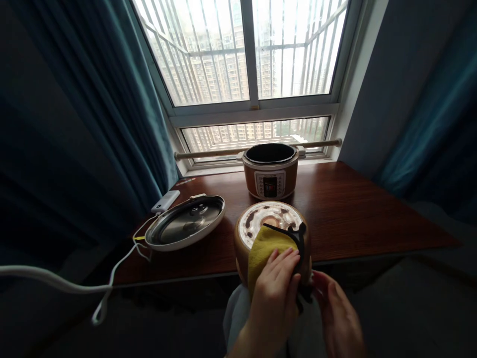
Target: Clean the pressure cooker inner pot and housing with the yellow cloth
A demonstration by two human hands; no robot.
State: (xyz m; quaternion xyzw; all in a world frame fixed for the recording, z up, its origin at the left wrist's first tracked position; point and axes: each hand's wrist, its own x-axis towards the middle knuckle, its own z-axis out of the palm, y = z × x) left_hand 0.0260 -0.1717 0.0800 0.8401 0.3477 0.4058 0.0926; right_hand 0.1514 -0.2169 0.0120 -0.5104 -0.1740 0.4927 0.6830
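A gold-brown cooking pot [244, 266] is turned bottom up over my lap, close to the table's front edge. Its round metal base shows brown stains. My left hand [274, 286] presses a yellow cloth [266, 243] with dark edging against the base and near side of this pot. At the pot's lower right, my right hand [337, 311] has its fingers curled at the rim, partly hidden by the pot and in shadow. Just behind stands an electric cooker [251, 181] with a control panel, its top open and its inside dark.
To the left, a round cooker lid [218, 226] lies on the dark red wooden table [335, 199], inner side up. Behind it is a white power strip [166, 201], with a white cable [55, 281] hanging past the table edge. Blue curtains [100, 99] flank a barred window.
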